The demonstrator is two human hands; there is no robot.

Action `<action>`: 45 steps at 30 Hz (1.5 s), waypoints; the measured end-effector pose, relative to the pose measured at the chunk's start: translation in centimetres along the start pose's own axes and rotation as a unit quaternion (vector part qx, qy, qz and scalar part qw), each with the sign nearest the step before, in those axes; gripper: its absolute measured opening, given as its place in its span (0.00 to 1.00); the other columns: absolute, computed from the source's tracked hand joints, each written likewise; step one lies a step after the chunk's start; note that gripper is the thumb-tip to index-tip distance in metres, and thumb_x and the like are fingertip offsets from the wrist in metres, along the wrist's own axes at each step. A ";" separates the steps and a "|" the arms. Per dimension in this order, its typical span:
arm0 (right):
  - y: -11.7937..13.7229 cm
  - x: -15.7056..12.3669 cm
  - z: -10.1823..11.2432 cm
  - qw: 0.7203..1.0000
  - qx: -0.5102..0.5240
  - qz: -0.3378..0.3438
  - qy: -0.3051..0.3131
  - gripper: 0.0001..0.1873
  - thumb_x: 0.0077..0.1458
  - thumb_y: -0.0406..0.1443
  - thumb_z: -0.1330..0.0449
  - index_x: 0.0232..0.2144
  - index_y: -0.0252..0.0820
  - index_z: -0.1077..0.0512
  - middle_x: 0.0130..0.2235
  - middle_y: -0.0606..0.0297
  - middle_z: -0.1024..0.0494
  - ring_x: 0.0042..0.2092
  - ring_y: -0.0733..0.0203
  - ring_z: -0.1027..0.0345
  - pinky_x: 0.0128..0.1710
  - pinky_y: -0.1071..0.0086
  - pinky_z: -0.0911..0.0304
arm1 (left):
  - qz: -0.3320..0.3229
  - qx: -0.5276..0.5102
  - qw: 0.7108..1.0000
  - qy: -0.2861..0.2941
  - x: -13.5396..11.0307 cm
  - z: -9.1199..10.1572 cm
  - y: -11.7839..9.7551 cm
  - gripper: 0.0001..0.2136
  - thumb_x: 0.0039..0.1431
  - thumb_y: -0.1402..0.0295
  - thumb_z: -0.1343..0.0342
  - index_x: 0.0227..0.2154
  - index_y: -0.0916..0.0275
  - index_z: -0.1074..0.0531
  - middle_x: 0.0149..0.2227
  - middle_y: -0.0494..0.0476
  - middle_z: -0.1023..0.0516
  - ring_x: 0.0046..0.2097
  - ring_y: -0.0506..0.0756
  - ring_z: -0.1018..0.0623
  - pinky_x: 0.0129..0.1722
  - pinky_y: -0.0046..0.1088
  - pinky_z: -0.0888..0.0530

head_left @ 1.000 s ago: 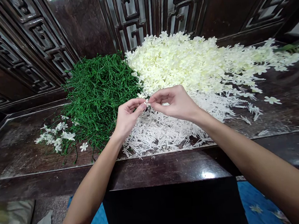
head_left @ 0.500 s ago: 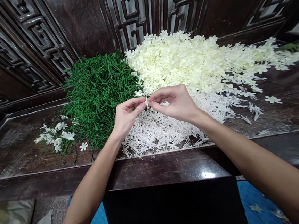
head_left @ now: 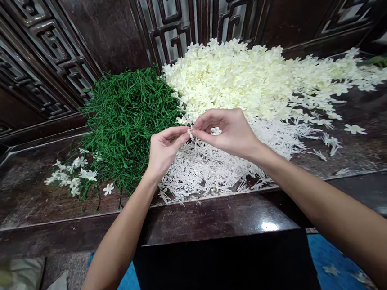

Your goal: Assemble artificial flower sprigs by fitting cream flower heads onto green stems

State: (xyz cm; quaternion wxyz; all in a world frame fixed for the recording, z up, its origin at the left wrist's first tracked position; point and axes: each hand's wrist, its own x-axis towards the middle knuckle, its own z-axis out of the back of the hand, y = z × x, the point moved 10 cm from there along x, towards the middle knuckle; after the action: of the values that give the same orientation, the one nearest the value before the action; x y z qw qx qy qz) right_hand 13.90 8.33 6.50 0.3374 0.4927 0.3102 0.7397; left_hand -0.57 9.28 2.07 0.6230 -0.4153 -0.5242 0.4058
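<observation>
Thumb and forefinger of my left hand [head_left: 163, 151] pinch a small white flower piece [head_left: 190, 133]. My right hand [head_left: 229, 130] meets it from the other side, its fingertips closed on the same piece, partly hiding it. Below the hands spreads a pile of thin white stamen-like sticks [head_left: 212, 168]. Green plastic stems [head_left: 126, 119] lie heaped at the left, and cream-white artificial petals [head_left: 231, 78] form a large mound behind the right hand.
Several assembled white flowers on green stems [head_left: 72, 176] lie at the left, with a single white blossom [head_left: 108, 189] nearby. One loose petal [head_left: 355, 129] rests at the right. A dark carved wooden panel [head_left: 112, 30] stands behind the wooden bench top [head_left: 21, 191].
My right hand has shifted and turned slightly, its fingertips now pressed closer on the small white piece. My left hand stays almost where it was.
</observation>
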 end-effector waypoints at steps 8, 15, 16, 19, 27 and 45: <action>-0.4 0.1 0.2 0.999 0.023 -0.027 -0.020 0.08 0.48 0.40 0.30 0.28 0.42 0.23 0.30 0.63 0.20 0.31 0.60 0.25 0.35 0.61 0.27 | -0.030 0.007 0.999 -0.024 -0.1 0.3 -1.1 0.09 0.50 0.67 0.32 0.35 0.60 0.19 0.38 0.56 0.16 0.40 0.53 0.19 0.42 0.31 0.21; -1.0 0.2 0.2 0.997 0.067 -0.045 -0.014 0.11 0.48 0.41 0.29 0.29 0.41 0.24 0.31 0.63 0.20 0.34 0.59 0.25 0.38 0.61 0.26 | -0.017 0.016 0.999 -0.040 0.1 0.8 -0.6 0.08 0.48 0.65 0.31 0.30 0.62 0.21 0.33 0.56 0.17 0.36 0.51 0.21 0.39 0.30 0.23; -1.2 0.2 0.1 0.995 0.083 -0.051 -0.008 0.12 0.48 0.41 0.29 0.31 0.40 0.23 0.35 0.62 0.20 0.36 0.59 0.25 0.38 0.61 0.26 | -0.021 0.020 0.999 -0.042 0.1 0.8 -0.8 0.08 0.48 0.65 0.31 0.29 0.62 0.20 0.32 0.55 0.17 0.35 0.51 0.21 0.38 0.29 0.23; -2.0 0.2 -0.6 0.988 0.124 -0.086 0.025 0.20 0.45 0.41 0.27 0.40 0.39 0.23 0.44 0.59 0.21 0.40 0.58 0.25 0.39 0.62 0.25 | -0.022 0.027 0.999 -0.037 0.0 0.7 -1.1 0.07 0.48 0.65 0.31 0.28 0.62 0.20 0.32 0.55 0.17 0.34 0.51 0.21 0.38 0.30 0.23; -3.3 -0.4 -1.9 0.970 0.180 -0.150 0.070 0.15 0.41 0.41 0.25 0.31 0.41 0.19 0.31 0.63 0.18 0.31 0.61 0.25 0.35 0.62 0.26 | -0.012 0.037 0.999 -0.017 -0.1 0.2 -1.1 0.09 0.47 0.61 0.30 0.28 0.61 0.19 0.31 0.56 0.17 0.34 0.52 0.21 0.36 0.31 0.24; -5.4 -0.7 -2.3 0.938 0.230 -0.239 0.104 0.12 0.42 0.42 0.25 0.30 0.45 0.17 0.47 0.58 0.19 0.45 0.55 0.24 0.48 0.56 0.26 | 0.059 -0.235 0.970 -0.034 0.4 0.8 -0.5 0.13 0.43 0.61 0.27 0.25 0.61 0.24 0.23 0.49 0.30 0.25 0.44 0.34 0.20 0.20 0.38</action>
State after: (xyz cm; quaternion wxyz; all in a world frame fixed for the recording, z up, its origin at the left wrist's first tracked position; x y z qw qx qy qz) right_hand 12.97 10.63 1.13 0.3475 0.3886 0.6136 0.5931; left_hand -1.27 9.60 2.78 0.4648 -0.5660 -0.6004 0.3210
